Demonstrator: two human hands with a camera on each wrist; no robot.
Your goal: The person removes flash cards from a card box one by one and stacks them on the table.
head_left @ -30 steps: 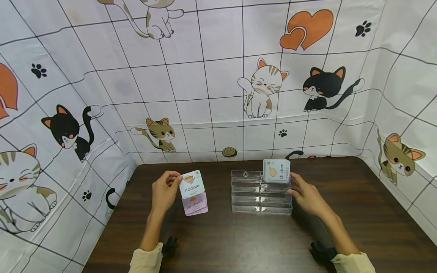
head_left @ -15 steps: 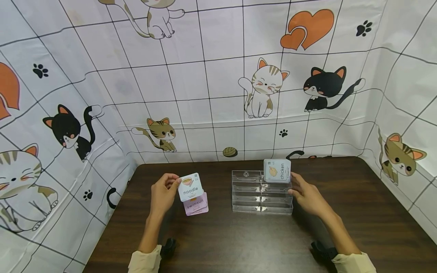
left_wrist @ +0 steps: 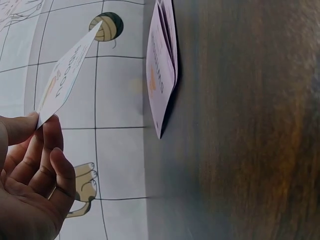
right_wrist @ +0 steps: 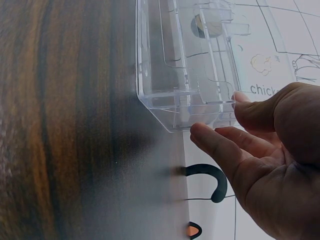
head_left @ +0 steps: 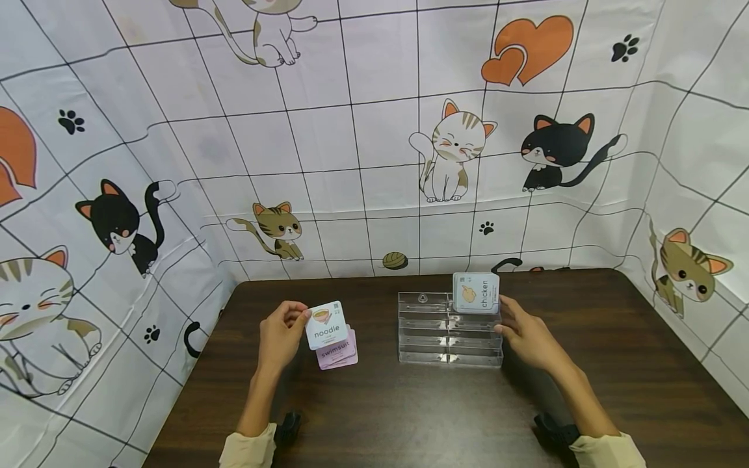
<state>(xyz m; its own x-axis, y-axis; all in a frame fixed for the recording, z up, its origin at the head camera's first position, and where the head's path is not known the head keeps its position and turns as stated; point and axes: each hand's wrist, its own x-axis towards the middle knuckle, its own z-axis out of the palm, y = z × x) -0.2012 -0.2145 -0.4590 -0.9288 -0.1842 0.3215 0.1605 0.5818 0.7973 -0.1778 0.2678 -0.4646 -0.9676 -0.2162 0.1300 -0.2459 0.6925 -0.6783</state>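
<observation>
My left hand pinches the top left corner of a white "noodle" card between thumb and fingertips. In the left wrist view that card is tilted in the air. Below it is a small pile of pink cards, "swimsuit" uppermost, partly hidden by the noodle card. At the right, my right hand holds the right end of a clear stepped card holder, thumb and fingertips against its side. A light blue "chicken" card stands sideways in the holder's back right slot.
The dark wooden table carries the holder and cards. Behind and beside it hangs a white cloth with grid lines and printed cats. The holder's lower tiers show no cards.
My left hand has lowered the noodle card slightly toward me, so it covers more of the pink swimsuit card. The right hand and the holder stay in place.
</observation>
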